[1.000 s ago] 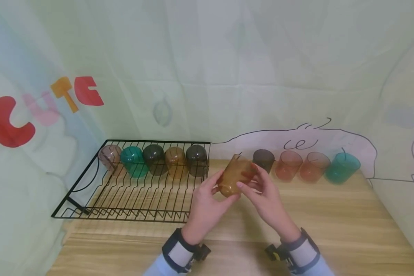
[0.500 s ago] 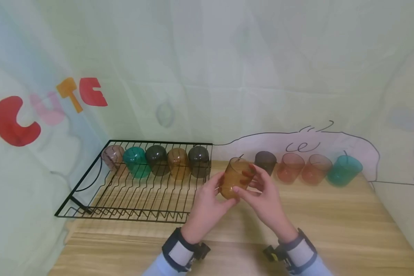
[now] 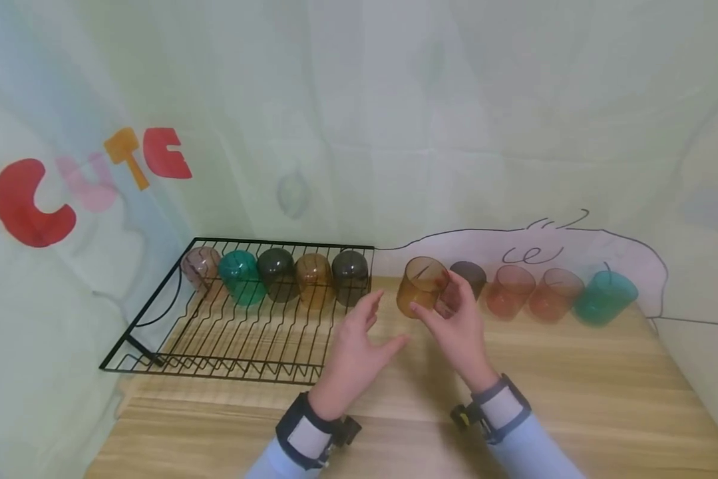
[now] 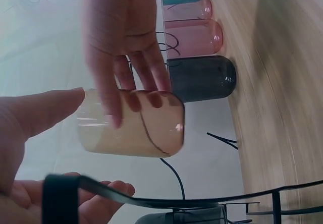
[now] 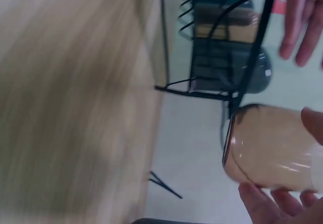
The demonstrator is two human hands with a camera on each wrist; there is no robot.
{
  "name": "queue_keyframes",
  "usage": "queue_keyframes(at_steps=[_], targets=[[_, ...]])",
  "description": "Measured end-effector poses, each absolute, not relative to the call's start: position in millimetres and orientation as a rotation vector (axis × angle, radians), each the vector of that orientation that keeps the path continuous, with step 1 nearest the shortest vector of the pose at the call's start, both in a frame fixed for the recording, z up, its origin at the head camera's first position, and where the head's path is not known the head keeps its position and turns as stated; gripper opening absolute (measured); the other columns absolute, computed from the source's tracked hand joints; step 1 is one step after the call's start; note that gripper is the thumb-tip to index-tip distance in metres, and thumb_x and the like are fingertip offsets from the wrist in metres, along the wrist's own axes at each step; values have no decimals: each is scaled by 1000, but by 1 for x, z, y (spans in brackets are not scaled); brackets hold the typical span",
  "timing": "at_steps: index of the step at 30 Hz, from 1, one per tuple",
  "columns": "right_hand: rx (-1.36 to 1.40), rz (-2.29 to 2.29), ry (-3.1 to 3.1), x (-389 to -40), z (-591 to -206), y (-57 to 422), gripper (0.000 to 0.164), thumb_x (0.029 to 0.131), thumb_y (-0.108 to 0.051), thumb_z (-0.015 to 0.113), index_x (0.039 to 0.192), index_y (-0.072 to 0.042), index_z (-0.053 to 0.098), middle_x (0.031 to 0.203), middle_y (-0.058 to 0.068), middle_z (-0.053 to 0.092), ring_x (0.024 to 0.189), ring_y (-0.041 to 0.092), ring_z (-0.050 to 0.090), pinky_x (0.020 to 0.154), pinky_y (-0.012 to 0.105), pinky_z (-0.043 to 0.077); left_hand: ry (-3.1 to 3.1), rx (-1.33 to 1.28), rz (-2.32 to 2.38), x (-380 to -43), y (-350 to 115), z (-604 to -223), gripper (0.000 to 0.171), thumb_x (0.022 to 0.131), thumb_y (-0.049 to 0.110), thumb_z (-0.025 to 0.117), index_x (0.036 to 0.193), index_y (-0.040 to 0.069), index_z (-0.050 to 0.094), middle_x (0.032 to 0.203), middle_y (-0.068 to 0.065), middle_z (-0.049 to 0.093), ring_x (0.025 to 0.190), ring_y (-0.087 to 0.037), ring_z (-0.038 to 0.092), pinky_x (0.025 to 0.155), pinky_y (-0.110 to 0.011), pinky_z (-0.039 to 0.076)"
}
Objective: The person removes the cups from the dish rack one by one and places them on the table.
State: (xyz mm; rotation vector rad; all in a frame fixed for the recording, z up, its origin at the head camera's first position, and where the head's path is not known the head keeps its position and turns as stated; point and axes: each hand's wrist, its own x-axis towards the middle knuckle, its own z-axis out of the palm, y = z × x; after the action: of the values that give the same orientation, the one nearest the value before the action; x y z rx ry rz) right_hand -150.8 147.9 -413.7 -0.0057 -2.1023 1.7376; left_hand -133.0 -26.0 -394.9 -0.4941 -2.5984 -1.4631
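An amber see-through cup (image 3: pixel 417 293) is held mouth up above the table by my right hand (image 3: pixel 459 326), thumb on the near side and fingers behind it. In the left wrist view the cup (image 4: pixel 132 123) lies between the two hands, with only the right fingers on it. My left hand (image 3: pixel 359 349) is apart from the cup, to its left, with thumb and fingers spread. Just behind the right fingers stands a dark grey cup (image 3: pixel 470 274), partly hidden.
A black wire rack (image 3: pixel 227 332) at the left bears several upside-down cups, among them a teal cup (image 3: pixel 241 276) and a dark cup (image 3: pixel 351 276). Right of the grey cup stand two pink cups (image 3: pixel 510 293) and a teal cup (image 3: pixel 605 297), along the backdrop.
Both hands gripped the amber cup before; the left hand has let go of it. The right hand has turned the cup more upright and moved it slightly farther from me.
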Motion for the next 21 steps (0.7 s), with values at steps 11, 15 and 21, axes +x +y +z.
queue_keyframes(at_steps=[11,15,21], targets=[[-92,1590,-2176,-192,-455,143,80,75,-19,79,139,-11,33,139,17,46,125,29,50,102,40,45,-2580,-466,-1395,-134,-32,-395,77,75,35,77,139,17,40,141,-6,46,123,-22,53,97,-28,47],[-138,1554,-2234,-200,-461,140,80,77,-19,77,142,-12,30,141,17,44,126,31,49,103,41,44,-2573,-463,-1393,-134,-33,-396,74,76,31,77,139,17,41,141,-5,46,125,-20,51,99,-28,46],[-221,1489,-2305,-211,-471,137,79,79,-21,75,142,-12,28,142,17,43,124,31,50,100,42,46,-2569,-470,-1360,-133,-35,-395,75,76,33,77,139,18,40,141,-3,46,123,-20,53,98,-28,47]])
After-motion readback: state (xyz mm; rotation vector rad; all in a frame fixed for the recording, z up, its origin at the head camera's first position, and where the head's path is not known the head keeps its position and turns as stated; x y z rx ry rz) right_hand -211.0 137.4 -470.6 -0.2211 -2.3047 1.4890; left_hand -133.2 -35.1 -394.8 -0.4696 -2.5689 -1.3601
